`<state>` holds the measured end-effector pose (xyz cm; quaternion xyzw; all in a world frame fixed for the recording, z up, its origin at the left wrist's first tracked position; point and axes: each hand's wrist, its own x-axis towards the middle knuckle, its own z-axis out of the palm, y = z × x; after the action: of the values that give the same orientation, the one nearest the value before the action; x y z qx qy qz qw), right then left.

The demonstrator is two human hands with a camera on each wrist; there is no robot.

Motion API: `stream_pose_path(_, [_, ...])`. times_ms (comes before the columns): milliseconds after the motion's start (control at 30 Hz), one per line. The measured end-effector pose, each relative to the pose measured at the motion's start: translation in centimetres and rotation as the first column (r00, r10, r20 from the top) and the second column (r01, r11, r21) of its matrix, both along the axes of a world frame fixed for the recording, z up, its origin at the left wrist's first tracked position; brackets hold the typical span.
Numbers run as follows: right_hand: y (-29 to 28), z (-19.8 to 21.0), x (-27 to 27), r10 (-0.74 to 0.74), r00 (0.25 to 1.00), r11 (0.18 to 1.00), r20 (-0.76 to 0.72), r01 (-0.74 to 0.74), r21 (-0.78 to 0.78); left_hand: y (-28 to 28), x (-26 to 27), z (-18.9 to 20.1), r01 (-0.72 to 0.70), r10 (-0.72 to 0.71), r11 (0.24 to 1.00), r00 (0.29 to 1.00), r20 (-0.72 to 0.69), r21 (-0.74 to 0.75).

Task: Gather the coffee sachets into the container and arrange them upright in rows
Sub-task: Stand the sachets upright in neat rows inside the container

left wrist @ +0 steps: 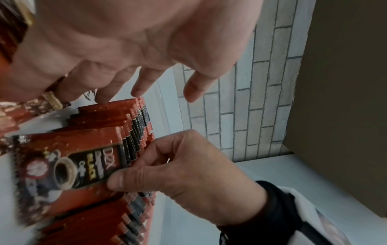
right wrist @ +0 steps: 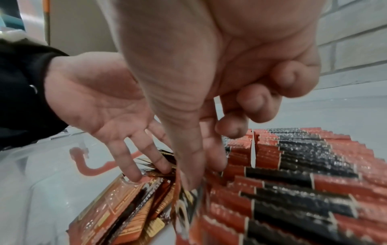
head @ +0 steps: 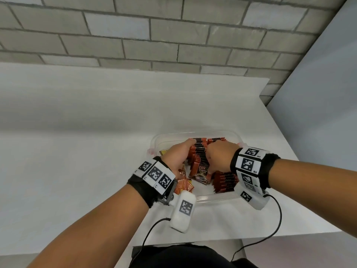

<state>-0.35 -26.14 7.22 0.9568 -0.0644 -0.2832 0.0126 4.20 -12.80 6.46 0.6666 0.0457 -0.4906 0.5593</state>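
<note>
Head view: a clear plastic container (head: 197,198) is seen on the white table (head: 77,151), filled with upright rows of red-and-black coffee sachets (head: 199,149). The front sachet (head: 201,172) of the middle row is pinched by the right hand (head: 218,155). The left hand (head: 177,153), fingers straight and spread, is laid against that row's left side, beside loose orange sachets (head: 48,187).

Container (head: 195,198) on the table (head: 77,151), near its front edge.
Upright sachet rows (head: 201,151) fill its right and middle; loose sachets (head: 48,187) lie at its left.
</note>
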Motion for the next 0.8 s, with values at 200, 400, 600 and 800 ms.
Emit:
stream_pose_path(200, [0.1,0.7,-0.2,0.020,0.996,1.000,0.081,-0.019,-0.008,0.1,0.3,-0.3,0.027,-0.026,1.000,0.999,0.041,-0.016])
stream_pose_path(400, [0.9,1.3,-1.6,0.051,0.999,0.986,0.018,-0.053,0.156,-0.4,0.5,-0.7,-0.003,0.006,0.999,0.998,0.069,-0.051])
stream_pose_path(600, [2.3,0.1,-2.0,0.210,0.936,0.978,-0.284,-0.195,0.078,-0.8,0.6,-0.8,-0.027,0.027,0.996,1.000,0.005,-0.082])
stream_pose_path(800, [2.5,-0.5,-1.4,0.253,0.882,0.964,-0.397,-0.266,0.024,-0.9,0.6,-0.7,-0.023,0.016,0.994,0.998,-0.069,-0.107])
